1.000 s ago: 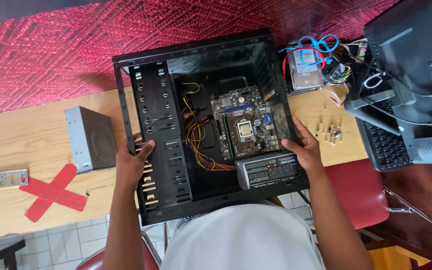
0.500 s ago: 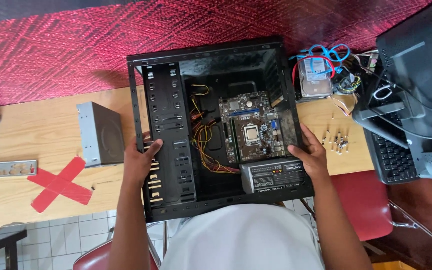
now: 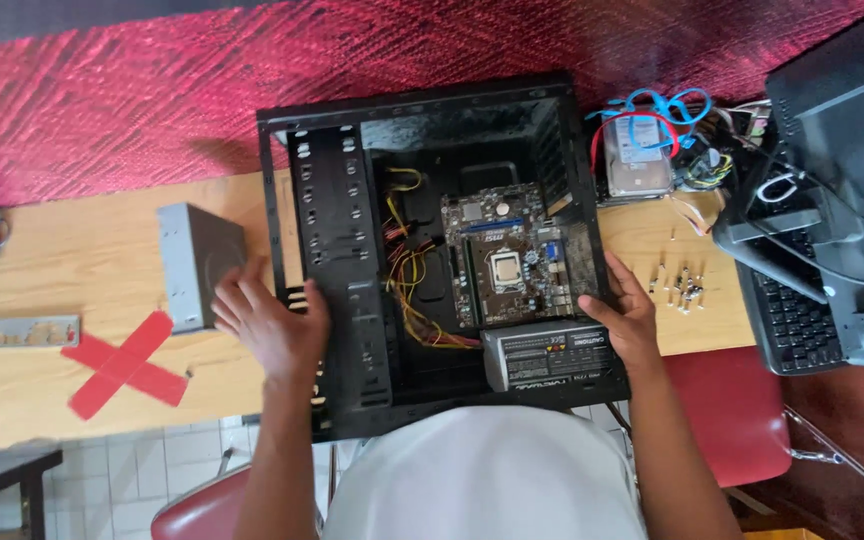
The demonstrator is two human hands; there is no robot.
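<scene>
On the wooden table [image 3: 72,270], an open black computer case [image 3: 432,250] is laid on its side, its interior turned up toward the camera. Its left edge is touched by the left hand [image 3: 270,325], whose fingers are spread apart and rest flat by the drive-bay frame; nothing is clamped. Its right edge is met by the right hand [image 3: 624,318], with the fingers loosely parted and curled against the case wall just beside the power supply [image 3: 550,355]. A motherboard [image 3: 502,255] is seen inside the case, with a bundle of yellow and red wires [image 3: 420,285] lying to its left. Just left of the case, close to the left hand, a grey drive box [image 3: 192,262] is set on the table. Further left, a red tape cross [image 3: 122,365] and a metal plate [image 3: 32,331] are seen. Right of the case, small screws [image 3: 680,285], a hard drive [image 3: 637,155] with blue and red cables and a black keyboard [image 3: 792,320] are placed.
</scene>
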